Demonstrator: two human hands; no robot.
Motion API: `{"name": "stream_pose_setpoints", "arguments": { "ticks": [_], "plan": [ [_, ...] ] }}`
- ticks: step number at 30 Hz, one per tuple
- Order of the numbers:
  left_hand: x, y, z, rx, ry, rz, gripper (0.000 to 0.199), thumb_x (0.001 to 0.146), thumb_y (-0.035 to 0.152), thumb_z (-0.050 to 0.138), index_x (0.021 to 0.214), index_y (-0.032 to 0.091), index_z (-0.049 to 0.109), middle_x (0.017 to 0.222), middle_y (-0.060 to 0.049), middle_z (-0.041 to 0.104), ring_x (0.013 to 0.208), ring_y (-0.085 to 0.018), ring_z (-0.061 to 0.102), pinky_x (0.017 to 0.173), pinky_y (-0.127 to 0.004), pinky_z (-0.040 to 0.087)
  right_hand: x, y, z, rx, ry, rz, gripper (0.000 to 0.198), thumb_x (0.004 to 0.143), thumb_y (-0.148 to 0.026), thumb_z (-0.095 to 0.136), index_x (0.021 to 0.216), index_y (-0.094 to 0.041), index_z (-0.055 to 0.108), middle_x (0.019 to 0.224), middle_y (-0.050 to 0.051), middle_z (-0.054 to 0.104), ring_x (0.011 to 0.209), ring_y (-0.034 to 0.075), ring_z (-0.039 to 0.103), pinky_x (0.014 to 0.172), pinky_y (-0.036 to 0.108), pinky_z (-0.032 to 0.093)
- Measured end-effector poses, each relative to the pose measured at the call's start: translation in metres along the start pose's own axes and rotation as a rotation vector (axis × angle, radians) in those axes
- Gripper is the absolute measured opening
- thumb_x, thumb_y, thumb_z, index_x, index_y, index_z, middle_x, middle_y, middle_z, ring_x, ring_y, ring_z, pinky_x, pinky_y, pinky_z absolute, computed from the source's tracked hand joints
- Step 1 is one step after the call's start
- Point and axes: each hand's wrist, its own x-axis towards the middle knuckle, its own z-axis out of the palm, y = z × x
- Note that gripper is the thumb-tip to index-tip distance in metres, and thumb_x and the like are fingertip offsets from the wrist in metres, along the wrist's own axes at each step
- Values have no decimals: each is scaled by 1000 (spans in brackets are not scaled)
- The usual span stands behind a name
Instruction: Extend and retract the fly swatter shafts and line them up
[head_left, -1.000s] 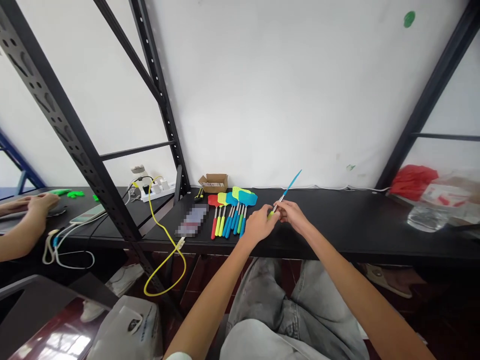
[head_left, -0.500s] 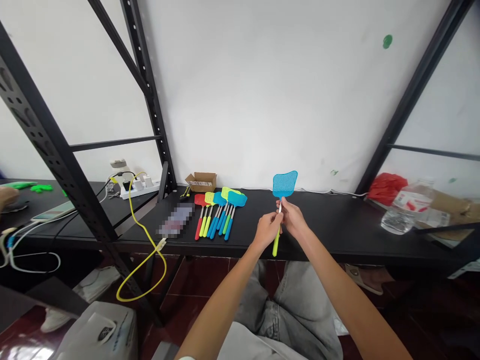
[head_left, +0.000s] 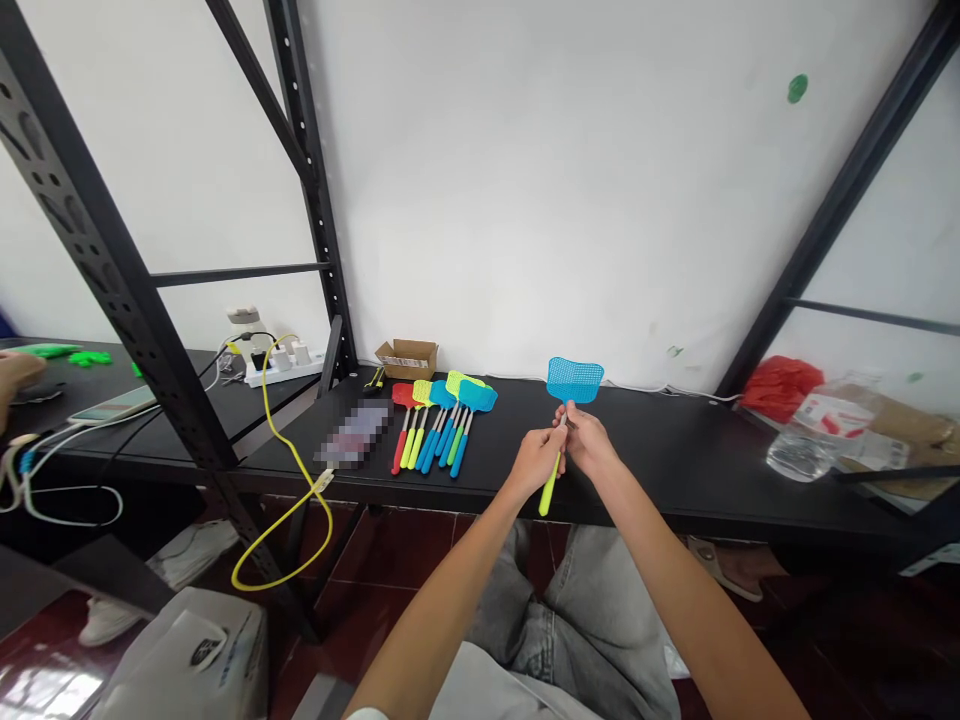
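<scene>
A fly swatter (head_left: 574, 381) with a blue mesh head and a yellow-green handle is held up over the black table (head_left: 645, 440). My left hand (head_left: 541, 457) is closed around it near the top of the handle. Just above, my right hand (head_left: 587, 437) pinches the metal shaft below the head. To the left lies a row of several more fly swatters (head_left: 442, 425) with red, yellow-green and blue heads, the right-hand ones overlapping. Their handles point toward me.
A small open cardboard box (head_left: 407, 358) stands behind the row. A blurred flat object (head_left: 355, 435) and a yellow cable (head_left: 289, 455) are left of it. At right are a water bottle (head_left: 817, 430) and a red plastic bag (head_left: 780, 387). Another person's hand (head_left: 19, 372) shows at far left.
The held swatter's head has tipped lower and turned slightly clockwise, and its handle end has swung a little left. Both hands keep their hold. The camera view has shifted slightly.
</scene>
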Motion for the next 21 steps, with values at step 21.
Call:
{"name": "stream_pose_setpoints", "arguments": {
  "ticks": [21],
  "plan": [
    [-60,35,-27,392,-185,-25,50,92,55,39,59,18,47,45,2,53,45,-11,50,56,-23,38,15,-38,-19,54,308,-3,21,82,-33,72,69,-20,63,65,-1,62,58,11,58,48,21,43]
  ]
}}
